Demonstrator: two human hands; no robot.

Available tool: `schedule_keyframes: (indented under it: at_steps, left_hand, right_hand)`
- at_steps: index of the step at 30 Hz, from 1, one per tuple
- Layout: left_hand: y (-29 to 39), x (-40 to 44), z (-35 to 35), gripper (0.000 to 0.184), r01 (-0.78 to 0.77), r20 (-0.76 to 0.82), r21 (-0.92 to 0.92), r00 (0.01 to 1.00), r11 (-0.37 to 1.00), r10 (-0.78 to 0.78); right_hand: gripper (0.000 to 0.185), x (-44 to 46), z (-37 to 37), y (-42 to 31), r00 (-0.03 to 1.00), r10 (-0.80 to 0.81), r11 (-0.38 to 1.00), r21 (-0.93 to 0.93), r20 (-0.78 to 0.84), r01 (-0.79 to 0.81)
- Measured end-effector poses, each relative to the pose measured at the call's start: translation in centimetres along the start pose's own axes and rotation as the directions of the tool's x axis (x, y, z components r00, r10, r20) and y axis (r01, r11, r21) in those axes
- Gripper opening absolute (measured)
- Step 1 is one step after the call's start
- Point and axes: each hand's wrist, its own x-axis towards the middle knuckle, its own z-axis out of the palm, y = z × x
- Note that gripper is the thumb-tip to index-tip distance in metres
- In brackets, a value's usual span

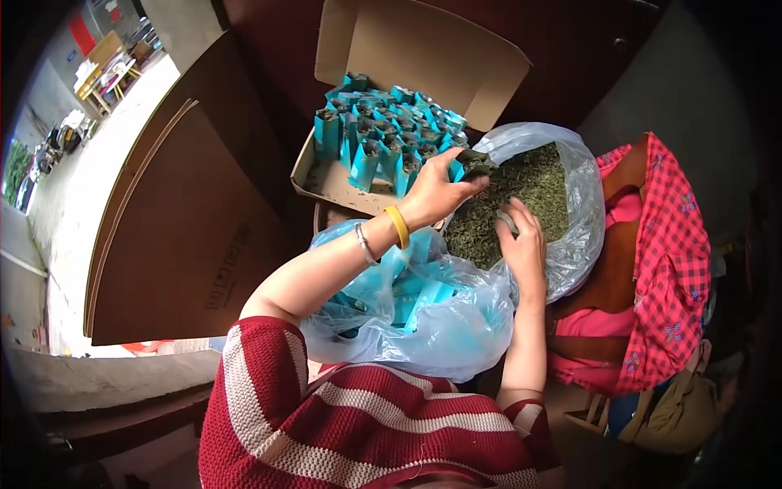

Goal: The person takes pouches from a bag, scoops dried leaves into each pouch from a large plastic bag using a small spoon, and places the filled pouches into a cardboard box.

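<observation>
Right of centre, the left hand's (436,191) fingers clamp one blue packet (458,169) at the edge of one clear bag (586,200) of dried leaves (533,196). The right hand's (524,236) fingers curl at the leaves; whether they grip any, I cannot tell. Tipping the packet could spill its contents. Upper centre, one carton (327,187) holds over a dozen packets (366,165), too crowded to count exactly.

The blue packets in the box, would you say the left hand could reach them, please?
Probably yes: with the box lid up, the blue packets stand near the left hand, though it holds another packet.
</observation>
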Motion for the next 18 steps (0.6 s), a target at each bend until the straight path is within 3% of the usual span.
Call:
schedule_keyframes:
  at_steps: [1, 2, 3, 4, 6, 7, 10, 11, 12, 13, 16, 18]
  left_hand:
    - [0.1, -0.4, -0.6, 0.041, 0.006, 0.04, -0.007, 0.999, 1.0, -0.006]
    - [0.4, -0.7, -1.2, 0.041, 0.009, 0.037, -0.002, 0.999, 1.0, -0.009]
    - [0.7, -1.1, -1.6, 0.04, -0.038, 0.052, -0.009, 0.998, 0.999, 0.039]
    - [0.9, -1.4, -2.0, 0.04, -0.086, 0.067, -0.02, 0.994, 0.996, 0.087]
    - [1.1, -1.9, -3.5, 0.04, -0.139, 0.076, -0.033, 0.987, 0.99, 0.141]
    - [1.0, -2.1, -4.7, 0.041, -0.076, 0.103, -0.046, 0.991, 0.996, 0.081]
    - [0.8, -3.1, -8.7, 0.044, 0.048, 0.153, -0.064, 0.987, 0.997, -0.038]
    - [0.4, -3.5, -10.1, 0.048, 0.138, 0.128, -0.043, 0.983, 0.989, -0.132]
    - [0.0, -3.8, -11.3, 0.052, 0.228, 0.104, -0.024, 0.969, 0.973, -0.224]
    - [-0.7, -4.1, -12.6, 0.052, 0.224, 0.109, -0.021, 0.969, 0.974, -0.221]
    - [-4.2, -4.6, -15.0, 0.058, 0.207, -0.001, -0.015, 0.978, 0.978, -0.207]
    - [-6.7, -5.0, -16.0, 0.059, 0.149, -0.244, -0.012, 0.959, 0.989, -0.147]
  right_hand:
    - [0.019, 0.9, 0.0, -1.7, 1.0, -0.003, 1.0, 0.008, 0.0, 0.003]
    - [0.021, 2.3, -0.2, -3.9, 0.959, 0.192, 0.917, 0.309, 0.211, -0.251]
    - [0.023, 3.2, -0.1, -5.3, 0.841, 0.292, 0.69, 0.508, 0.457, -0.515]
    - [0.023, 3.8, 0.9, -5.5, 0.84, 0.292, 0.689, 0.508, 0.458, -0.517]
    - [0.026, 4.7, 3.6, -5.4, 0.923, -0.048, 0.783, 0.588, 0.382, -0.203]
    - [0.026, 4.9, 4.5, -5.9, 0.922, -0.055, 0.785, 0.588, 0.382, -0.197]
    - [0.027, 5.7, 7.5, -8.3, 0.837, 0.004, 0.396, 0.768, 0.547, -0.504]
    - [0.027, 6.0, 8.7, -8.9, 0.839, 0.002, 0.396, 0.77, 0.545, -0.501]
    - [0.026, 6.3, 10.0, -9.5, 0.774, 0.01, 0.4, 0.707, 0.633, -0.583]
    - [0.025, 6.5, 11.3, -10.0, 0.701, 0.021, 0.402, 0.636, 0.713, -0.659]
    - [0.023, 6.2, 16.6, -11.8, 0.751, 0.016, 0.498, 0.646, 0.66, -0.579]
    - [0.023, 6.8, 18.9, -13.4, 0.742, 0.036, 0.509, 0.627, 0.67, -0.59]
